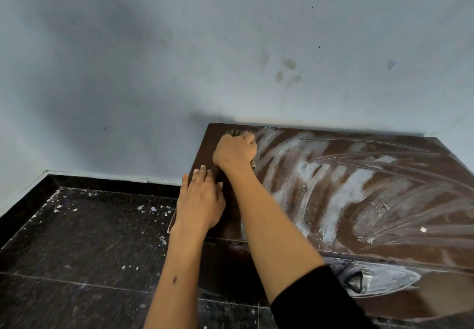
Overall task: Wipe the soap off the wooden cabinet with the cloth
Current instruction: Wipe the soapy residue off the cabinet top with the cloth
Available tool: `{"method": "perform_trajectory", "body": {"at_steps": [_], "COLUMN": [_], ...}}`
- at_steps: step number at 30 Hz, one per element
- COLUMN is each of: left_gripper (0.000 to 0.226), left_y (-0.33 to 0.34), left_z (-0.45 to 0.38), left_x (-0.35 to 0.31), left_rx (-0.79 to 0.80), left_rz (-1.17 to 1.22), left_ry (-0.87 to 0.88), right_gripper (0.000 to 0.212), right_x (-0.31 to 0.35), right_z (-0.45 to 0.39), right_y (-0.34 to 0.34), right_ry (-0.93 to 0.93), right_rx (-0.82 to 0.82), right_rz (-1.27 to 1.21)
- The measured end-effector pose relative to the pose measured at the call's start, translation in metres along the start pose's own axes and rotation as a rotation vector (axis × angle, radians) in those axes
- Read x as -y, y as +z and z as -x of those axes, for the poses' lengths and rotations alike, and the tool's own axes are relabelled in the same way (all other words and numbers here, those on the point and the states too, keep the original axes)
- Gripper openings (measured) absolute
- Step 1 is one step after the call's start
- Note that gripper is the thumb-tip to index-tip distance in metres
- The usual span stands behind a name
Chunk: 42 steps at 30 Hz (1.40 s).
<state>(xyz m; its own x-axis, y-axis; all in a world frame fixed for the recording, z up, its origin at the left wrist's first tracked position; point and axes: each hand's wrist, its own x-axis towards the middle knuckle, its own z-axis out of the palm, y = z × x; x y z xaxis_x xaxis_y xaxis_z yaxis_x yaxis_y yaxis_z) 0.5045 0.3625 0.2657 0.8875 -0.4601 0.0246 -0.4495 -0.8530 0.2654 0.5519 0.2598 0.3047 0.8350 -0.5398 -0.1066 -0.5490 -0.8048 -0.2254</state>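
Note:
A dark brown wooden cabinet [423,239] stands against the wall at the right. White soap streaks [313,174] cover most of its top and part of its front. My right hand [236,150] grips a small greenish cloth [234,132] at the top's far left corner; the fist hides most of the cloth. My left hand [201,199] rests flat on the top's left edge, fingers straight. The strip of the top to the left of my right hand looks free of soap.
A pale blue wall [179,59] with stains runs behind the cabinet. Dark speckled floor tiles [89,251] with white flecks lie to the left. A black handle [355,281] sits on the soapy cabinet front.

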Motion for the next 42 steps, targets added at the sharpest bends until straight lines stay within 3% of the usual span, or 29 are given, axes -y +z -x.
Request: {"method": "perform_trajectory", "body": {"at_steps": [16,24,31,35,42], "left_gripper": [0.050,0.050,0.050,0.050,0.050], "left_y": [-0.001,-0.002,-0.001,-0.003,-0.005], "left_z": [0.002,0.000,0.001,0.002,0.001], "left_x": [0.000,0.000,-0.005,-0.004,-0.006], "left_rx": [-0.036,-0.044,-0.033,-0.032,-0.031], "left_rz": [-0.037,-0.032,-0.015,-0.025,-0.025], "left_ry": [0.003,-0.004,0.008,-0.001,-0.002], "right_gripper": [0.049,0.044,0.047,0.046,0.045], "right_x": [-0.009,0.015,-0.018,-0.016,0.004], "right_z": [-0.048,-0.057,-0.066,-0.065,-0.069], "right_y": [-0.004,0.007,-0.001,-0.001,0.010], "right_ry": [0.060,-0.259,-0.024,-0.009,-0.303], "right_rx": [-0.058,-0.077,-0.107,-0.099,-0.122], "right_rz": [0.040,0.107,0.172,0.190,0.191]}}
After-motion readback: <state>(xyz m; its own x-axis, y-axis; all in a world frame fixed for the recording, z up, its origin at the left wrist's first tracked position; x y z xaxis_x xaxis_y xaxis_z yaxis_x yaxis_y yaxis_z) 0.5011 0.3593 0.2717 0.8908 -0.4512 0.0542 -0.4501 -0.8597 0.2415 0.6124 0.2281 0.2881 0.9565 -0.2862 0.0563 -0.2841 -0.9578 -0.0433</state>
